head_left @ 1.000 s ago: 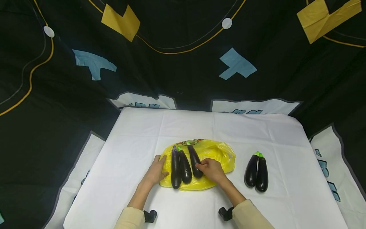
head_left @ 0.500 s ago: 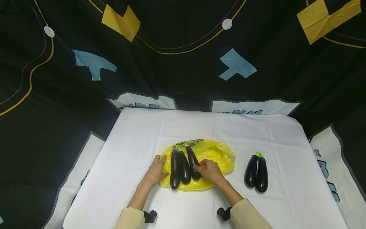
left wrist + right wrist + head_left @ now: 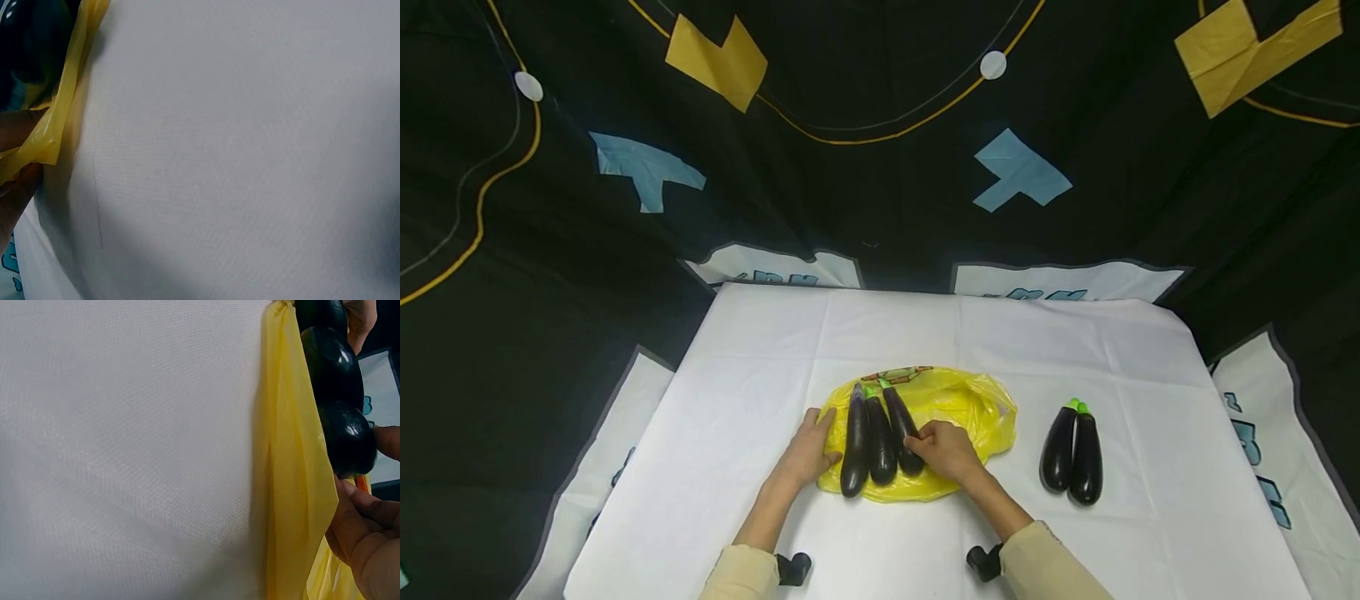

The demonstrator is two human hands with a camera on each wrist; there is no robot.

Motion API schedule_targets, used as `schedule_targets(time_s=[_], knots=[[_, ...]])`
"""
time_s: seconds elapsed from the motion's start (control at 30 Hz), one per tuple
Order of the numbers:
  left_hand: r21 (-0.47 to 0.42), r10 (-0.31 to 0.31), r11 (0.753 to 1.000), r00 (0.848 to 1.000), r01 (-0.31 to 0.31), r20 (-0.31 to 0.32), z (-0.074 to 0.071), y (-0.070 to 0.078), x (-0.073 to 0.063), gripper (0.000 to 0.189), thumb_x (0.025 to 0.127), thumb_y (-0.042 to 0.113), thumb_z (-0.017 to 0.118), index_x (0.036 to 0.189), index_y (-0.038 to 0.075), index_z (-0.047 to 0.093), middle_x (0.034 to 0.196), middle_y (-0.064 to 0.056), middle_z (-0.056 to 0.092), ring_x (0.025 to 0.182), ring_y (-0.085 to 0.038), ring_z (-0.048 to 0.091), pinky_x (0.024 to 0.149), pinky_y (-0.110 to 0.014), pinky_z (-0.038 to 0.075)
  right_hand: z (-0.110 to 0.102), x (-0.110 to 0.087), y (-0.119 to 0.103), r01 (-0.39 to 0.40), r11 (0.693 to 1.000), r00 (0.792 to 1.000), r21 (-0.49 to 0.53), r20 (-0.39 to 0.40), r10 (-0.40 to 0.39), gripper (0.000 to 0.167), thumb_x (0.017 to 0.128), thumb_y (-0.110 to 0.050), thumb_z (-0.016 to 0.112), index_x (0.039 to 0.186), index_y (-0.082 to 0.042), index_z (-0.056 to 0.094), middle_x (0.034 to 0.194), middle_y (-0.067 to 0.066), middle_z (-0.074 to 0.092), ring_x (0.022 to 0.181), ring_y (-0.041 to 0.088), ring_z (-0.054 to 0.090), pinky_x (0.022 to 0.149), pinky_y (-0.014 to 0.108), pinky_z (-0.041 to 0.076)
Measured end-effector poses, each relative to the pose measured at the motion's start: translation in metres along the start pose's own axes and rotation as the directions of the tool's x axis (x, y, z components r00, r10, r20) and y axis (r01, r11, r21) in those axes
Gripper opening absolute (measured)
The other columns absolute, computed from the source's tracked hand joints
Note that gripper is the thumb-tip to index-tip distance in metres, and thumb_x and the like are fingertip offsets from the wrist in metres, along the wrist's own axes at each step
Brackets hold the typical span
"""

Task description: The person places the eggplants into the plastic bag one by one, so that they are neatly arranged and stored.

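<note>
Nudged slightly leftward, three glossy dark-purple elongated eggplants (image 3: 880,437) lie on a crinkled yellow plastic bag (image 3: 970,396) between the white-clothed worktop's (image 3: 760,329) side edges, left hand (image 3: 808,447) pinching the bag's edge, right hand (image 3: 950,450) gripping the rightmost eggplant (image 3: 897,417), probably firm but slippery, best held mid-body.

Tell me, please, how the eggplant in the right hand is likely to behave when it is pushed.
The held eggplant has a rounded, glossy surface, so it may roll or slide. Its unwrinkled skin suggests a fairly stiff body. Pushed left, it would probably press against the middle eggplant close beside it.
</note>
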State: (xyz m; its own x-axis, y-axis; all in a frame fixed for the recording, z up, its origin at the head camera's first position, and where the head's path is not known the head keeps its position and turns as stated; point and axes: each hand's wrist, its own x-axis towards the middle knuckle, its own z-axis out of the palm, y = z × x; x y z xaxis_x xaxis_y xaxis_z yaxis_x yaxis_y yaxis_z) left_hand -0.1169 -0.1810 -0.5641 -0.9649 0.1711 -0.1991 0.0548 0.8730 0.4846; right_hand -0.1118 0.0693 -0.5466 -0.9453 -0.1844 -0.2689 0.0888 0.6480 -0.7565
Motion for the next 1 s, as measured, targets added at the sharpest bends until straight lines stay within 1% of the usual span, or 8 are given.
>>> schedule_targets(time_s=[0.2, 0.5, 0.73, 1.0], knots=[[-0.004, -0.007, 1.000, 1.000, 0.007, -0.001, 0.0003, -0.0001, -0.0017, 0.075, 0.079, 0.010, 0.076, 0.142, -0.003, 0.038, 0.133, -0.021, 0.039, 0.119, -0.031, 0.048, 0.102, -0.043, 0.043, 0.0009, -0.0002, 0.0006, 0.000, 1.000, 1.000, -0.012, 0.006, 0.000, 0.032, 0.087, -0.037, 0.067, 0.090, -0.005, 0.066, 0.076, 0.000, 0.066, 0.059, 0.011, 0.055, 0.051, 0.024, 0.046], [-0.010, 0.003, 1.000, 1.000, -0.003, -0.015, 0.0006, -0.0001, -0.0015, 0.074, 0.079, 0.009, 0.076, 0.142, -0.003, 0.038, 0.134, -0.020, 0.039, 0.120, -0.032, 0.047, 0.103, -0.044, 0.042, 0.0022, -0.0008, -0.0014, 0.005, 1.000, 1.000, -0.019, -0.018, -0.005, 0.031, 0.086, -0.036, 0.067, 0.086, -0.006, 0.065, 0.073, -0.001, 0.065, 0.058, 0.011, 0.054, 0.049, 0.023, 0.045], [-0.008, -0.011, 1.000, 1.000, 0.011, -0.003, 0.0004, 0.0004, -0.0014, 0.075, 0.080, 0.010, 0.076, 0.143, -0.002, 0.038, 0.135, -0.020, 0.038, 0.120, -0.032, 0.047, 0.103, -0.044, 0.042, 0.0022, -0.0012, -0.0041, -0.002, 1.000, 1.000, -0.030, -0.026, 0.001, 0.029, 0.086, -0.035, 0.067, 0.083, -0.006, 0.064, 0.069, -0.002, 0.062, 0.055, 0.011, 0.052, 0.047, 0.024, 0.043], [0.002, 0.004, 1.000, 1.000, -0.004, -0.010, -0.0001, -0.0002, -0.0021, 0.074, 0.079, 0.011, 0.076, 0.142, -0.003, 0.039, 0.133, -0.020, 0.039, 0.118, -0.032, 0.048, 0.103, -0.043, 0.042, 0.0012, -0.0010, -0.0063, -0.008, 0.999, 0.999, -0.050, -0.039, 0.006, 0.028, 0.086, -0.034, 0.068, 0.080, -0.007, 0.063, 0.064, -0.003, 0.058, 0.053, 0.011, 0.049, 0.046, 0.023, 0.041]])
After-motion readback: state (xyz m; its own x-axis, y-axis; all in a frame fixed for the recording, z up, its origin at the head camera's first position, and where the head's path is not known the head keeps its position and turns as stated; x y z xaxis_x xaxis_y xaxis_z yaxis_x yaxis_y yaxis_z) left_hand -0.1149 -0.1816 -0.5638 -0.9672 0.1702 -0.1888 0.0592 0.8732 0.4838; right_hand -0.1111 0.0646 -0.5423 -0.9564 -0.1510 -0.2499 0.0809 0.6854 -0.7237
